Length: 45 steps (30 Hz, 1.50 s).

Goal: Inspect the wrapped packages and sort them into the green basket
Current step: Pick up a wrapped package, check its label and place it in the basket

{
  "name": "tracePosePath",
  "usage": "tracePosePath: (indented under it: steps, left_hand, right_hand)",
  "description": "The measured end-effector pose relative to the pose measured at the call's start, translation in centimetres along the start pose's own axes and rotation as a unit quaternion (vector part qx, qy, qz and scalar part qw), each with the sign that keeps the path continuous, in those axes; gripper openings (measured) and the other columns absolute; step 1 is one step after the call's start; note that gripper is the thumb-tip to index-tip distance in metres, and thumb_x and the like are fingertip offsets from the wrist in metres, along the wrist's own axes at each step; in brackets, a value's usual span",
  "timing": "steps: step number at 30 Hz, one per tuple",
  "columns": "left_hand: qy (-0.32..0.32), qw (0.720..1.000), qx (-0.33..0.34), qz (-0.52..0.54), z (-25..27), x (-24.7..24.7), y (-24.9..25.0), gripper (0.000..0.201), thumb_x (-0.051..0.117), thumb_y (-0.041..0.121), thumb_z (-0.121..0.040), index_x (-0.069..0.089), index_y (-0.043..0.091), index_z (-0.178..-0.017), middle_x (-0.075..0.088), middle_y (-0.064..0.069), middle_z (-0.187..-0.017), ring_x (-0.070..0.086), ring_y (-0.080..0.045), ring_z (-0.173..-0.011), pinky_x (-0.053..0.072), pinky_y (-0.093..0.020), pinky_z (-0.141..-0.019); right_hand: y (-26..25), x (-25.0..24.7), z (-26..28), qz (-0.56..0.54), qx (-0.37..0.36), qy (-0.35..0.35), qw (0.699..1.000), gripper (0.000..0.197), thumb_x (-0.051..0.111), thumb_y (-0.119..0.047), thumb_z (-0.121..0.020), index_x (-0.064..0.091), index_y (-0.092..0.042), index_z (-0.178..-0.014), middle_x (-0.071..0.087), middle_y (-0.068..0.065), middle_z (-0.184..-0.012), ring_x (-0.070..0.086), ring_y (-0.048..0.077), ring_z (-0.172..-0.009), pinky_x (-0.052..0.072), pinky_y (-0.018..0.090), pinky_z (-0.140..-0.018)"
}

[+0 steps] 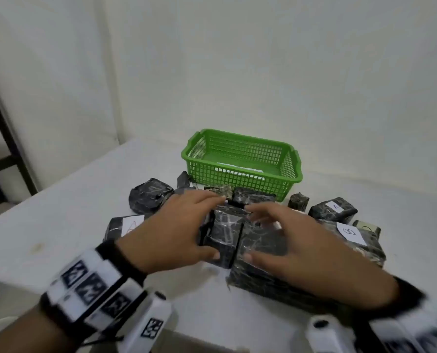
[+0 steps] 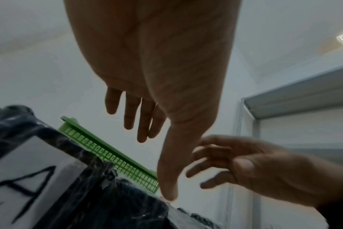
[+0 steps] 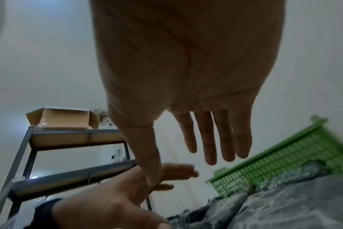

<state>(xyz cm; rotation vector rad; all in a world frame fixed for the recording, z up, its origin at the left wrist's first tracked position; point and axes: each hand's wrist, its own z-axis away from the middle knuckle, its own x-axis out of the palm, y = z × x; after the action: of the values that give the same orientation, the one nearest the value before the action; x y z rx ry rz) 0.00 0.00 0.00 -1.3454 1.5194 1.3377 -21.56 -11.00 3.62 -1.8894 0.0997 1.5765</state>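
Observation:
Several packages wrapped in black film lie on the white table (image 1: 59, 225) in front of the green basket (image 1: 240, 161). My left hand (image 1: 208, 226) spans a small block-shaped package (image 1: 225, 235), thumb at its near side and fingers at its far edge. My right hand (image 1: 253, 235) hovers with spread fingers over a large package (image 1: 270, 271) that carries a B label (image 1: 351, 233). In the left wrist view the left hand (image 2: 161, 165) has straight fingers, its thumb tip touching a package beside one labelled A (image 2: 29, 178). The right wrist view shows the right hand (image 3: 178, 155) open above film-wrapped packages (image 3: 284, 206).
Other packages: one labelled A (image 1: 333, 210) at the right, a rounded one (image 1: 150, 197) at the left, small ones by the basket. Something white lies in the basket's bottom (image 1: 237, 167). A metal shelf (image 3: 68, 136) with a cardboard box (image 3: 63, 117) stands to the left.

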Motion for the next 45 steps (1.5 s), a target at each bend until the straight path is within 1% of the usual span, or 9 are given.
tracePosePath:
  steps: [5,11,17,20,25,32,38,41,45]
  left_hand:
    - [-0.093,0.994,0.018,-0.056,-3.0,1.7,-0.4,0.106,0.08,0.058,-0.075,0.024,0.028,-0.159,0.034,0.01,-0.159,0.032,-0.011,-0.145,0.021,-0.033,-0.119]
    - [-0.054,0.998,-0.013,0.032,-3.3,2.8,-2.1,0.092,0.091,0.052,-0.059,0.049,0.031,-0.138,0.052,0.015,-0.126,0.049,-0.006,-0.114,0.035,-0.03,-0.103]
    - [0.026,0.973,-0.044,0.223,-3.2,0.8,-2.8,0.091,0.099,0.04,-0.055,0.056,0.03,-0.134,0.052,0.023,-0.124,0.054,0.007,-0.115,0.045,-0.012,-0.098]
    - [0.093,0.957,-0.047,0.27,-3.6,-0.2,-2.2,0.089,0.098,0.046,-0.055,0.057,0.033,-0.132,0.051,0.023,-0.124,0.055,0.01,-0.116,0.045,-0.011,-0.098]
    - [0.173,0.942,-0.05,0.282,-4.9,-0.4,-0.4,0.091,0.086,0.063,-0.053,0.055,0.031,-0.132,0.046,0.019,-0.12,0.054,0.009,-0.115,0.048,-0.016,-0.099]
    - [0.098,0.948,-0.052,0.298,-6.3,-0.3,0.8,0.119,0.086,0.077,-0.034,0.05,0.038,-0.14,0.051,0.024,-0.133,0.055,0.002,-0.123,0.046,-0.021,-0.105]
    - [0.102,0.86,-0.052,0.497,-8.2,0.2,0.2,0.061,0.084,0.047,-0.078,0.064,0.033,-0.134,0.073,0.003,-0.125,0.069,-0.014,-0.119,0.056,-0.036,-0.102]
    - [0.101,0.825,-0.063,0.552,-9.4,1.1,0.8,0.055,0.082,0.043,-0.082,0.067,0.023,-0.131,0.074,-0.006,-0.124,0.071,-0.024,-0.117,0.054,-0.05,-0.103]
    - [0.132,0.774,-0.087,0.613,-10.8,2.5,1.2,0.065,0.086,0.046,-0.073,0.069,0.01,-0.124,0.073,-0.014,-0.124,0.07,-0.034,-0.117,0.052,-0.064,-0.1]
  right_hand:
    - [-0.6,2.0,-6.5,0.105,-0.015,-0.089,0.99,0.084,0.083,-0.056,-0.078,0.045,-0.028,-0.147,0.053,-0.008,-0.135,0.052,0.012,-0.123,0.043,0.026,-0.104]
    - [0.4,3.3,-8.4,0.106,0.018,-0.107,0.988,0.08,0.091,-0.05,-0.069,0.054,-0.025,-0.135,0.056,-0.004,-0.122,0.059,0.017,-0.112,0.052,0.035,-0.098]
    - [1.8,1.0,-7.7,-0.086,0.009,-0.02,0.996,0.087,0.094,-0.036,-0.072,0.049,-0.031,-0.146,0.06,-0.017,-0.132,0.06,0.001,-0.119,0.052,0.027,-0.104]
    - [1.9,0.1,-7.2,-0.191,0.011,0.025,0.981,0.081,0.09,-0.031,-0.077,0.049,-0.037,-0.147,0.062,-0.028,-0.127,0.065,-0.01,-0.11,0.058,0.023,-0.096]
    - [2.2,-0.2,-6.8,-0.301,-0.015,0.046,0.953,0.066,0.086,-0.036,-0.083,0.058,-0.033,-0.142,0.071,-0.017,-0.128,0.07,0.001,-0.114,0.056,0.031,-0.101]
    - [4.8,-0.2,-6.9,-0.427,-0.013,0.061,0.902,0.056,0.089,-0.032,-0.079,0.069,-0.017,-0.129,0.078,0.002,-0.119,0.075,0.02,-0.11,0.06,0.039,-0.093]
    - [6.7,-1.3,-7.5,-0.596,0.01,0.08,0.799,0.044,0.065,-0.02,-0.081,0.063,0.003,-0.118,0.071,0.025,-0.113,0.072,0.024,-0.087,0.061,0.029,-0.067]
    - [7.0,-1.8,-7.8,-0.592,0.011,0.075,0.803,0.059,0.057,-0.031,-0.088,0.06,0.006,-0.133,0.062,0.039,-0.129,0.066,0.034,-0.101,0.064,0.034,-0.074]
    - [8.2,-1.9,-8.1,-0.526,0.022,0.102,0.844,0.058,0.055,-0.046,-0.091,0.067,-0.007,-0.131,0.071,0.025,-0.126,0.068,0.042,-0.109,0.062,0.039,-0.08]
